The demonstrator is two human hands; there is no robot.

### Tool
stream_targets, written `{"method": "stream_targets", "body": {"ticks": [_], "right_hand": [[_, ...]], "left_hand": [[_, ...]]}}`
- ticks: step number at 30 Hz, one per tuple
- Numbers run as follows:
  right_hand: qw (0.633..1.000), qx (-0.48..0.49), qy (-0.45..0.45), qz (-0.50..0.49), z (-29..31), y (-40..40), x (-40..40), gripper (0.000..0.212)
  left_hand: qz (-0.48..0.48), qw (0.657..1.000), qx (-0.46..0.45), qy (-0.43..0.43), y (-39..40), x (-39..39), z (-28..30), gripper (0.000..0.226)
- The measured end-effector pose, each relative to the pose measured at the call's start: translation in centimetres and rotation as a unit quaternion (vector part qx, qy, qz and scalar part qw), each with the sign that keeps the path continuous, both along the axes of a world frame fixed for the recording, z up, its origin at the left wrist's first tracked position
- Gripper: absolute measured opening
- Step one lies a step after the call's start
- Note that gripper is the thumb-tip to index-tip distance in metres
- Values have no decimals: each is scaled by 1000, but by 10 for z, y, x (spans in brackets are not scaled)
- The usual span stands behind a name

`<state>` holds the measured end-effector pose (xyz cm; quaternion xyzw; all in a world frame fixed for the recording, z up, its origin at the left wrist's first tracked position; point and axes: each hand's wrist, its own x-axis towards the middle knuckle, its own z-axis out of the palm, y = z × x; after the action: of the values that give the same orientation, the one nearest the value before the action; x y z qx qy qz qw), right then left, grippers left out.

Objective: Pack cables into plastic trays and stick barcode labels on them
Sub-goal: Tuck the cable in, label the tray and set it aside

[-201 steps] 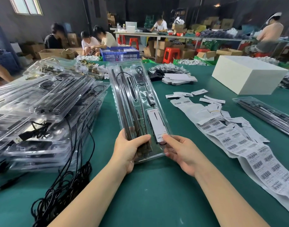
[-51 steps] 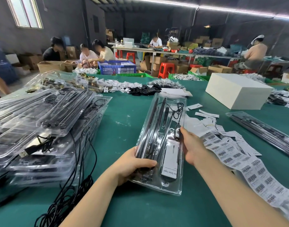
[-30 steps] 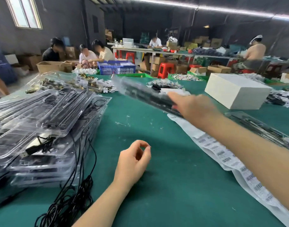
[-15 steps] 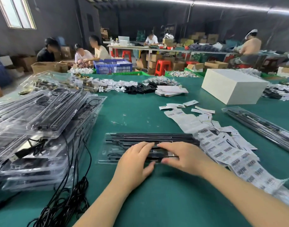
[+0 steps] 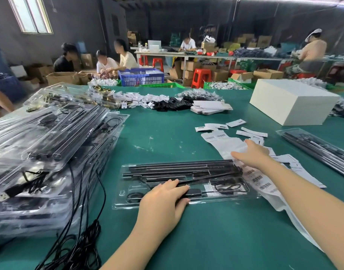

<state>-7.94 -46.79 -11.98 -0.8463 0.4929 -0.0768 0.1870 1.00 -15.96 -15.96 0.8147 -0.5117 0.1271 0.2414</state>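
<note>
Left hand point(image 5: 163, 201) presses flat, fingers spread, on a clear plastic tray point(image 5: 183, 183) of black cables; right hand point(image 5: 253, 152), open, touches the white barcode label strip point(image 5: 262, 182) at the tray's right edge; bare green tabletop point(image 5: 216, 234) lies nearer.

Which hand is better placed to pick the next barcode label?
The right hand: it already lies open on the barcode label strip, right of the plastic tray. The left hand rests on the tray's near edge, likely steadying it.
</note>
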Motion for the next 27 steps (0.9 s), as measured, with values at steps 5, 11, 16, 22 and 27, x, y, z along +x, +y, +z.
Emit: {"method": "stream_targets", "body": {"ticks": [5, 11, 16, 22, 27], "right_hand": [[974, 186, -122, -39, 6, -26, 15, 91], [935, 246, -255, -9, 25, -36, 15, 27], [913, 199, -336, 120, 50, -18, 2, 26], [895, 234, -354, 137, 49, -1, -25, 14], [888, 234, -374, 131, 39, 11, -31, 20]], "left_hand": [[10, 999, -24, 34, -3, 1, -1, 34], [56, 997, -39, 42, -6, 0, 7, 18], [85, 987, 119, 71, -29, 12, 40, 35], [-8, 944, -28, 329, -108, 26, 76, 49], [-70, 896, -51, 436, -170, 17, 77, 15]]}}
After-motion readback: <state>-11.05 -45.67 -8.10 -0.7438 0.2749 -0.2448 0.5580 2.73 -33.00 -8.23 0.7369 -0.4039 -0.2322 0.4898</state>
